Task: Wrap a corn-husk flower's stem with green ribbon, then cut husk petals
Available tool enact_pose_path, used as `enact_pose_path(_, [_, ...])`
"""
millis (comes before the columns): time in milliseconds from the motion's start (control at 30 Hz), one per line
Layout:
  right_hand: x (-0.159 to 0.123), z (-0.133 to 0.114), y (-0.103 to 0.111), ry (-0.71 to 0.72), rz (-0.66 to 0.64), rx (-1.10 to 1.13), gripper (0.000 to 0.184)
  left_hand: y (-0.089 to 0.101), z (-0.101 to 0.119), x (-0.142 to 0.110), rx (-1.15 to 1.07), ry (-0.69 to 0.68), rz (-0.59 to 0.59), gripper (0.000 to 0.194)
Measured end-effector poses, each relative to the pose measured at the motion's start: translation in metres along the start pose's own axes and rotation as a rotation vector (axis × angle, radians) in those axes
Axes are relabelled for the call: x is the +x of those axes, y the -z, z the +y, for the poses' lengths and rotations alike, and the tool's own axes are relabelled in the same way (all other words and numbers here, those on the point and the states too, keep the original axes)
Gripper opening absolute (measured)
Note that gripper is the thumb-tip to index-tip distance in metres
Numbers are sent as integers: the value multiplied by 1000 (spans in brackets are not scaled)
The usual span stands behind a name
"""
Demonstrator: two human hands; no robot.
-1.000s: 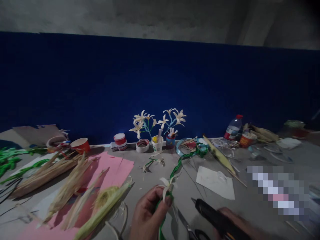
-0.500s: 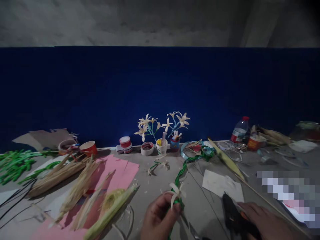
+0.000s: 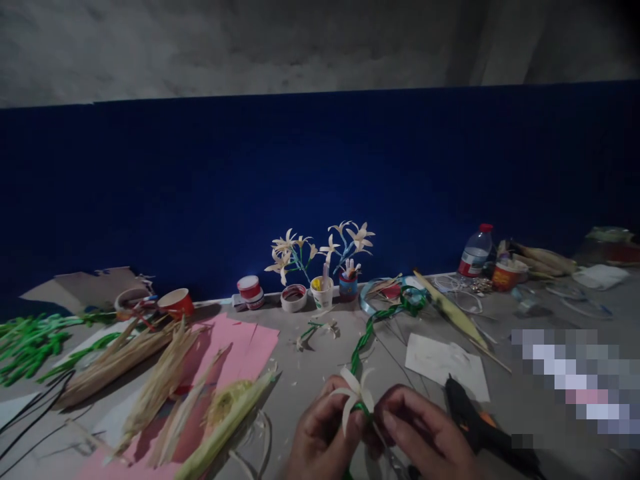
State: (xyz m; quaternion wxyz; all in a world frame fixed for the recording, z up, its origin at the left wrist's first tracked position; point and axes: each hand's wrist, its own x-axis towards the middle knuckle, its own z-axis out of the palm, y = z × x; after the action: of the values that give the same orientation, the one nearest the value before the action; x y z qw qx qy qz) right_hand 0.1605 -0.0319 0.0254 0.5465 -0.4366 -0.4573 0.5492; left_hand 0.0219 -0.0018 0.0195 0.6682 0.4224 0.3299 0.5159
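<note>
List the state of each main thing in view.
Left hand: pinching the white flower
Right hand: fingers curled beside the flower; grip unclear
White flower: petals spread, held
Green ribbon: twisted
Glue gun: lying down, unheld
Bottle: upright, capped
Pink paper: flat, partly covered

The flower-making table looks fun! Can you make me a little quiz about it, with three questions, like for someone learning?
1. Which hand pinches the nearest white flower?
2. True or false: the black glue gun lies on the table.
3. What colour is the cap of the plastic bottle: (a) green, (b) red or (c) white?

Key: 1. The left hand. 2. True. 3. (b), red.
</note>
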Motion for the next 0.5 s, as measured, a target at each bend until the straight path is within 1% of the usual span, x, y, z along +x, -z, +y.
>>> enact_pose_path(100, [4,1,-2,-52,-39,135,32,4,-3,-2,-16,24,48,35])
enact_pose_path(300, [4,8,-6,-152,9,259,33,6,-6,-2,108,-47,209,37])
enact_pose_path(433, [4,12,-7,-186,17,264,33,4,-6,-2,112,-77,218,37])
enact_pose_path(500, [5,14,-8,-177,23,252,34,5,-9,-3,108,-83,247,37])
